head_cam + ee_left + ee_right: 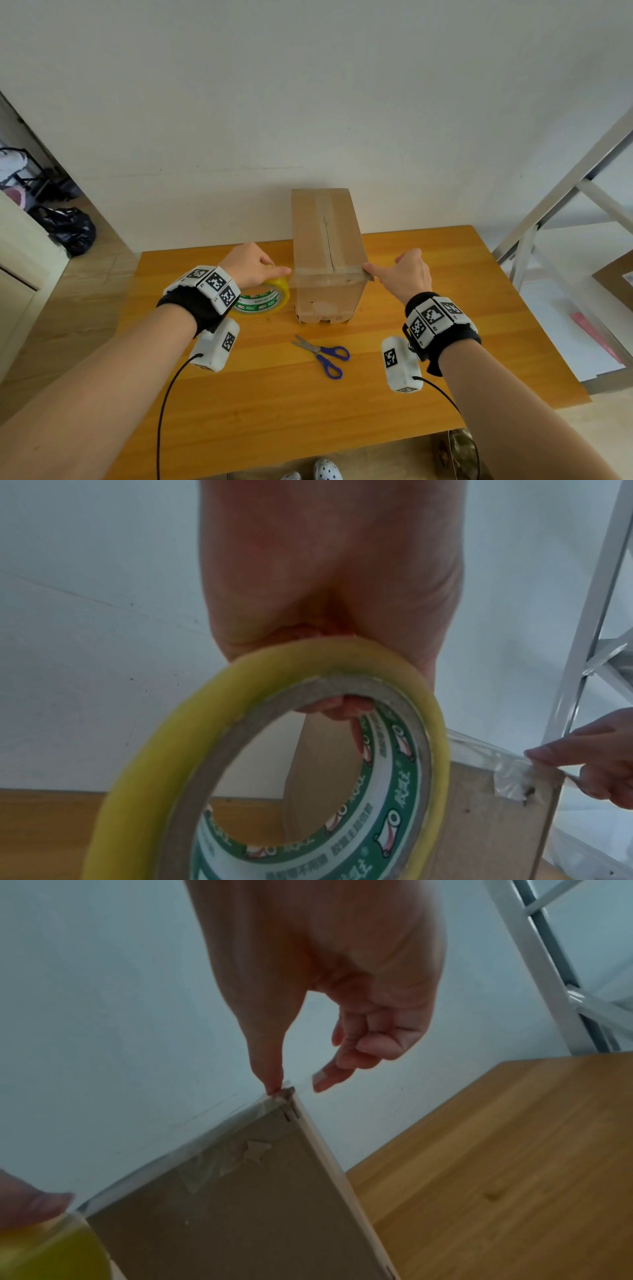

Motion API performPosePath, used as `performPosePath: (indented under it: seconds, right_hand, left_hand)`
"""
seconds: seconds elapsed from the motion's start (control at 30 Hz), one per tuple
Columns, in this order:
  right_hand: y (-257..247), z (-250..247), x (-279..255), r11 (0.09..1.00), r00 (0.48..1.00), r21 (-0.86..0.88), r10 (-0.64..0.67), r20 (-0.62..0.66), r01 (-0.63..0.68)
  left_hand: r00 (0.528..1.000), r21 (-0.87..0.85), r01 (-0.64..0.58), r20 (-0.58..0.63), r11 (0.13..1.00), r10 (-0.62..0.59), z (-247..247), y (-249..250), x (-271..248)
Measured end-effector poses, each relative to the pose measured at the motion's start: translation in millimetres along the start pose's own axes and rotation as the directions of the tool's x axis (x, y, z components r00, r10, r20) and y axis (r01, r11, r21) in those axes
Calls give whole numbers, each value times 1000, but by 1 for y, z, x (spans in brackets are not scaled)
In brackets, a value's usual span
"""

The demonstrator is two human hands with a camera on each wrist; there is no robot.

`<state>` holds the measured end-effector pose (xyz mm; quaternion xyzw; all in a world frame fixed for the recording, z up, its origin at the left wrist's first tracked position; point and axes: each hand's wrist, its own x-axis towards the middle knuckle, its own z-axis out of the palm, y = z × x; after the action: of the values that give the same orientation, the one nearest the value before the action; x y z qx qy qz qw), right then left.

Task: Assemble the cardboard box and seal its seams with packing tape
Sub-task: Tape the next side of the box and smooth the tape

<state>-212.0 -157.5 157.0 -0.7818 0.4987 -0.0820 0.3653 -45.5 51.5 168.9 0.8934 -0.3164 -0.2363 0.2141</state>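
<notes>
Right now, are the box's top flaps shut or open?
Shut. The cardboard box's top flaps lie flat and meet along a centre seam, and a strip of tape stretches across the near top edge.

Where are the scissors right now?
In the head view the scissors lie flat on the wooden table, untouched, just in front of the cardboard box, between the person's two forearms.

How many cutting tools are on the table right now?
1: the blue-handled scissors lie on the table in front of the cardboard box, between both forearms. Others could be hidden behind the box.
</notes>
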Motion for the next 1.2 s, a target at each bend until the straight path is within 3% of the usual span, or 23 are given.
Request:
performPosePath:
  seconds: [0.57,0.67,0.73,0.77,0.83,0.9,0.93,1.2]
  right_hand:
    - [-1,-5,5,987,997,-149,-67,-41,60]
    - [-9,-8,-4,975,976,-146,-185,-119,167]
    - [-20,-3,-18,903,909,-206,-403,-108,376]
    - [-26,4,-26,841,859,-225,-511,-37,491]
    - [-36,22,-42,679,717,-230,-660,224,697]
    - [-38,41,-52,500,553,-246,-685,474,830]
    - [-37,48,-54,439,506,-261,-667,547,860]
    - [-22,58,-48,322,442,-302,-670,597,897]
  left_hand:
    - [1000,-37,-4,21,999,5,-4,5,2]
    - [999,-36,-7,36,999,8,-5,3,2]
    - [999,-40,2,41,999,0,-4,2,2]
    - [999,-43,7,39,999,-6,-4,2,2]
    - [999,-53,12,36,999,-10,-5,2,2]
    - [999,-68,0,51,998,3,-6,2,1]
    - [998,-63,-4,69,998,9,-6,3,0]
    - [988,-63,97,125,993,-89,-13,-8,8]
